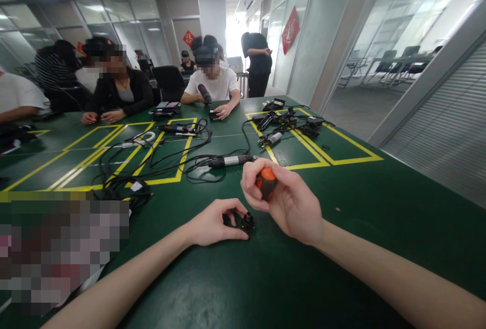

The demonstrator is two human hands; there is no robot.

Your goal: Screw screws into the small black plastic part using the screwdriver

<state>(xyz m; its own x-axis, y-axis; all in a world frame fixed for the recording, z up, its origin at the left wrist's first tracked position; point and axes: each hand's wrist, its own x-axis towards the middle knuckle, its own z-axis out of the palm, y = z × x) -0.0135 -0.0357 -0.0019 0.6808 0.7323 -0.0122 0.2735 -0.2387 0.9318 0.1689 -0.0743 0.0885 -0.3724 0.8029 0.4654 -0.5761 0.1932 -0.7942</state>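
My left hand (216, 222) rests on the table with thumb and forefinger around a small black round part (248, 223). That part stands upright and has a narrower knob or stem on top. My right hand (290, 197) is raised just above and to the right of it, fingers wrapped round what looks like a screwdriver (267, 183) by its orange and dark grey handle. Its shaft does not show, and part of the handle is hidden by my fingers.
On the green table (360, 228), beyond my hands, lie a grey-and-black corded tool (231, 161), tangled black cables (152, 159) and a cluster of black parts (279, 119) inside yellow tape. A co-worker (212, 81) across the table holds a power tool (204, 93). Another person (117, 86) sits farther left.
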